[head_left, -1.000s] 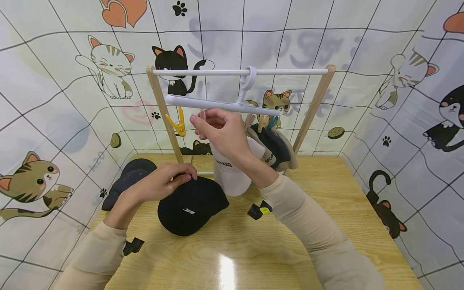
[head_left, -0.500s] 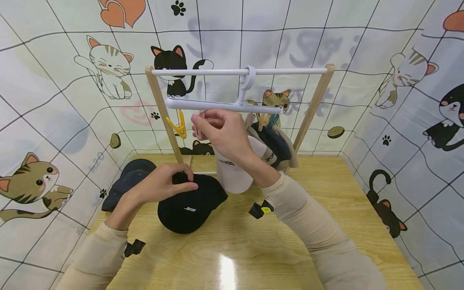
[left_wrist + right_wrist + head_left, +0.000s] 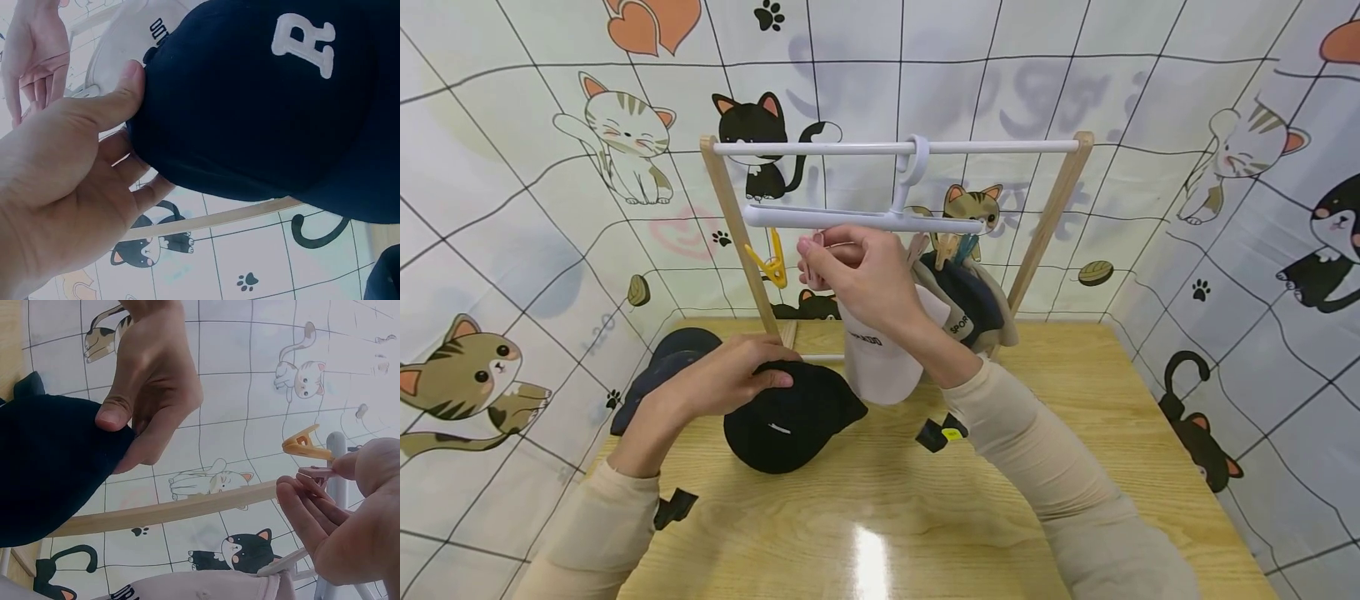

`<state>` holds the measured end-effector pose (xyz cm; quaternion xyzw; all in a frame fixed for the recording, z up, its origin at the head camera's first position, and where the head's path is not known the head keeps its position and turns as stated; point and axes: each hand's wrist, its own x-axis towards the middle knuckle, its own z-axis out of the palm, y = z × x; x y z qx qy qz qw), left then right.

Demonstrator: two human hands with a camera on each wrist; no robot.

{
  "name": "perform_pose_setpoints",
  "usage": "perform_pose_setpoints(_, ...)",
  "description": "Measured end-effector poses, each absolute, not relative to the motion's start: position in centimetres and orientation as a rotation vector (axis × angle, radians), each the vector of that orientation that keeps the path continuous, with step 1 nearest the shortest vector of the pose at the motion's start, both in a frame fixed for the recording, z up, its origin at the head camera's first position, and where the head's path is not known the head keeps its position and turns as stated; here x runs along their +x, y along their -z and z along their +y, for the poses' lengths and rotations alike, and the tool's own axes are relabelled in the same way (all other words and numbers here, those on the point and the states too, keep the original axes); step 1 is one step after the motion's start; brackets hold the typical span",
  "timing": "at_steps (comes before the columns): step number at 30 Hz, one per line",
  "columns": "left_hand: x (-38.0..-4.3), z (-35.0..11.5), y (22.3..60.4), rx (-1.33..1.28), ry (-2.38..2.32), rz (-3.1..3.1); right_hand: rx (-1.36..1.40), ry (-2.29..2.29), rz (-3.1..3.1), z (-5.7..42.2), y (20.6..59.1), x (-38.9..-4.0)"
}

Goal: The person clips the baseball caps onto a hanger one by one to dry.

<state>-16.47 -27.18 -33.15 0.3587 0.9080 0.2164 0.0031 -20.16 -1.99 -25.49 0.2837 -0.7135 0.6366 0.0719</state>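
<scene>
My left hand (image 3: 730, 379) grips the crown end of a dark baseball cap (image 3: 801, 421), thumb on the near side and fingers behind. The cap is held with its brim pointing right; a white letter R shows on it in the left wrist view. My right hand (image 3: 868, 271) pinches a pink clothespin (image 3: 315, 475) just under the left arm of a white clothes hanger (image 3: 827, 218). A yellow clothespin (image 3: 775, 262) is clipped near the hanger's left end. A white cap (image 3: 883, 379) hangs behind my right wrist, partly covered by it.
The hanger hooks onto the white bar (image 3: 1000, 148) of a wooden-legged rack (image 3: 1048, 221). Beige and navy caps (image 3: 970, 304) hang at the right from several clothespins (image 3: 947, 250). Another dark cap (image 3: 677, 358) lies on the wooden table (image 3: 1000, 517) at the left.
My left thumb lifted off the dark cap, then came back down on it; the cap has tipped and risen slightly. The hanger's left end has dropped a little. My right hand barely moved.
</scene>
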Motion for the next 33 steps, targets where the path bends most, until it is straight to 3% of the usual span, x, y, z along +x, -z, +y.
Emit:
perform_pose_setpoints(19, -16.7, -27.3, 32.2, 1.152, -0.984, 2.744, 0.875, -1.862, -2.184, -1.2, 25.0, -20.2)
perform_pose_setpoints(33, -17.6, -26.9, 32.2, 1.309, -1.22, 2.645, 0.886, -1.806, -2.209, -0.6, 24.9, -20.3)
